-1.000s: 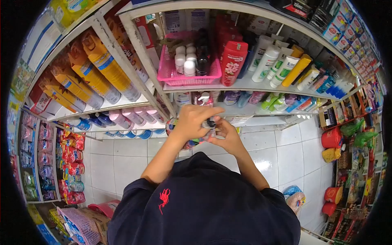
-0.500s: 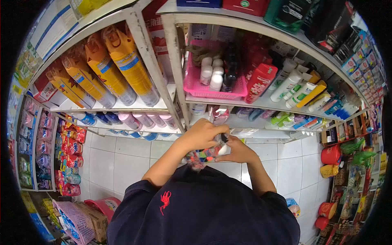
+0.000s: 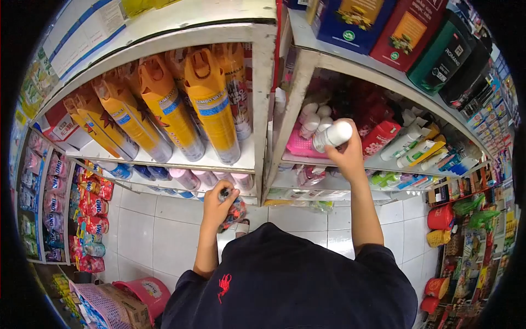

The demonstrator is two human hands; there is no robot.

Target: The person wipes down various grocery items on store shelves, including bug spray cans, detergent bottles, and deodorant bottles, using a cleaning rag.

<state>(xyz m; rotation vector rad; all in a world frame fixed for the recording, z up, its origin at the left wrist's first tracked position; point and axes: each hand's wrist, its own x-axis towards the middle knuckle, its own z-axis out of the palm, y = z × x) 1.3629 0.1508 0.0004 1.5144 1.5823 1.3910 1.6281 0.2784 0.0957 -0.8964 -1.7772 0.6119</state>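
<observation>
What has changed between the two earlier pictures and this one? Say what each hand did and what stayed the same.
The hands have parted. The right hand rose to the shelf holding a white bottle near the pink basket. The left hand dropped lower, keeping the bundle of small bottles. The orange spray cans remain on their shelf; the view tilted upward.

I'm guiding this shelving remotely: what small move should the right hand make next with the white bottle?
Probably ease the white bottle forward into the pink basket. The right hand holds it just at the basket, where similar white-capped bottles stand; the left hand is occupied with a packet.
</observation>
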